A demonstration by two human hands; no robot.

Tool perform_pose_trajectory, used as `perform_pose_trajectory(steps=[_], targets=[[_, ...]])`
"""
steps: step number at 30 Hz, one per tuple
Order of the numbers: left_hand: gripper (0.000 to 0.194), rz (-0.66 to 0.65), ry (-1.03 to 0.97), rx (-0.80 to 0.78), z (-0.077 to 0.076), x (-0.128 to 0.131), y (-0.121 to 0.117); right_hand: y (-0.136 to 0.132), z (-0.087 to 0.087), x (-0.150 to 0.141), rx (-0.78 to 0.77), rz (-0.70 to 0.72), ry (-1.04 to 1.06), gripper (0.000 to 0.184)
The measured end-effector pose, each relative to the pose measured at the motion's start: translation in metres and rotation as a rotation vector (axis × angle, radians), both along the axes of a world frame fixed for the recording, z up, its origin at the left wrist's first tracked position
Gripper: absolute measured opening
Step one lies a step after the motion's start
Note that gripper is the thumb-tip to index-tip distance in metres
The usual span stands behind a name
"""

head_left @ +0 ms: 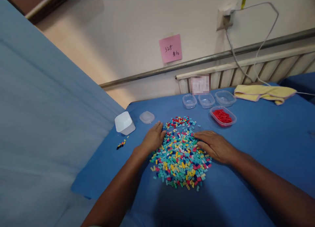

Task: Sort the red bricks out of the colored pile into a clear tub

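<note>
A broad pile of small plastic building bricks (180, 161) in turquoise, yellow, navy, pink and white is spread on the blue cloth. Behind it lies a smaller cluster of bricks (179, 122) with more red in it. My left hand (154, 137) rests at the pile's left edge, fingers stretched out and touching the bricks. From the right side, my right hand (214, 145) reaches over the pile's edge with its fingers extended. Neither hand has a visible grip on a brick, though the undersides of the fingers are hidden.
A clear tub of red pieces (222, 117) stands at the right, before several clear tubs (206, 101). A yellow cloth (264, 92) lies beyond. Left are a white container (124, 123), a clear lid (147, 117) and a few loose bricks (121, 144). A light-blue curtain (49, 105) borders the table.
</note>
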State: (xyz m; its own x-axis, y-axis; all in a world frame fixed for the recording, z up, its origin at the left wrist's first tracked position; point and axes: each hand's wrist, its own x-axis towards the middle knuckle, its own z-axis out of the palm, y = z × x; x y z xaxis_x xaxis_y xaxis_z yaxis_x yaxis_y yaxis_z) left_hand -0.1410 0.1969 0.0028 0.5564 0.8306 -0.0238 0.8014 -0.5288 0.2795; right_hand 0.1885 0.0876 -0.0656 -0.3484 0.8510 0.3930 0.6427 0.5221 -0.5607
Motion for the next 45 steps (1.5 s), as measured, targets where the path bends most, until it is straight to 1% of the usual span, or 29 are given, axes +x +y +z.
perform_pose_trajectory(steps=[1, 5, 7, 10, 12, 13, 15, 17, 19, 21, 24, 27, 29, 31, 34, 38, 41, 45], targets=[[0.082, 0.015, -0.009, -0.022, -0.002, -0.007, -0.003, -0.001, 0.001, 0.001, 0.01, 0.005, 0.019, 0.048], [0.071, -0.049, -0.081, -0.106, -0.006, -0.02, -0.021, -0.003, 0.001, 0.003, 0.024, -0.042, 0.081, 0.044], [0.072, 0.001, -0.126, -0.082, -0.009, -0.024, -0.02, -0.003, -0.001, 0.003, 0.02, -0.049, 0.09, 0.043], [0.084, 0.126, -0.15, -0.04, -0.018, -0.03, -0.007, -0.002, -0.002, 0.003, 0.019, -0.063, 0.095, 0.043], [0.09, 0.151, -0.143, -0.059, -0.023, -0.031, -0.006, -0.002, -0.002, 0.002, 0.015, -0.072, 0.1, 0.043], [0.09, 0.141, -0.142, -0.075, -0.023, -0.03, -0.01, -0.002, -0.002, 0.002, 0.012, -0.074, 0.101, 0.043], [0.082, 0.086, -0.151, -0.106, -0.021, -0.024, -0.026, -0.002, -0.001, 0.002, 0.004, -0.073, 0.099, 0.043], [0.074, 0.01, -0.162, -0.126, -0.014, -0.015, -0.042, -0.001, -0.002, 0.002, -0.001, -0.07, 0.093, 0.044], [0.067, -0.02, -0.174, -0.103, -0.007, -0.004, -0.047, -0.001, -0.002, 0.003, -0.006, -0.07, 0.089, 0.044], [0.056, 0.003, -0.179, -0.045, -0.001, 0.008, -0.035, 0.0, -0.002, 0.003, -0.009, -0.068, 0.089, 0.045], [0.044, 0.061, -0.136, 0.035, 0.002, 0.025, 0.004, 0.0, -0.001, 0.003, -0.007, -0.072, 0.087, 0.044], [0.036, 0.081, -0.039, 0.06, 0.001, 0.038, 0.039, 0.0, 0.0, 0.003, -0.005, -0.074, 0.086, 0.042], [0.03, 0.076, 0.03, 0.049, 0.0, 0.042, 0.05, -0.001, 0.001, 0.003, -0.003, -0.079, 0.096, 0.042], [0.027, 0.078, 0.081, 0.039, -0.002, 0.041, 0.053, 0.0, 0.002, 0.003, -0.007, -0.084, 0.102, 0.042], [0.026, 0.099, 0.114, 0.035, -0.004, 0.033, 0.053, 0.0, 0.002, 0.003, -0.023, -0.085, 0.098, 0.042], [0.031, 0.111, 0.112, 0.04, -0.006, 0.024, 0.05, 0.001, 0.003, 0.004, -0.032, -0.084, 0.098, 0.041], [0.036, 0.105, 0.108, 0.06, -0.005, 0.025, 0.047, 0.0, 0.003, 0.004, -0.034, -0.084, 0.091, 0.04], [0.038, 0.067, 0.123, 0.051, -0.001, 0.032, 0.044, 0.0, 0.004, 0.004, -0.016, -0.086, 0.079, 0.04]])
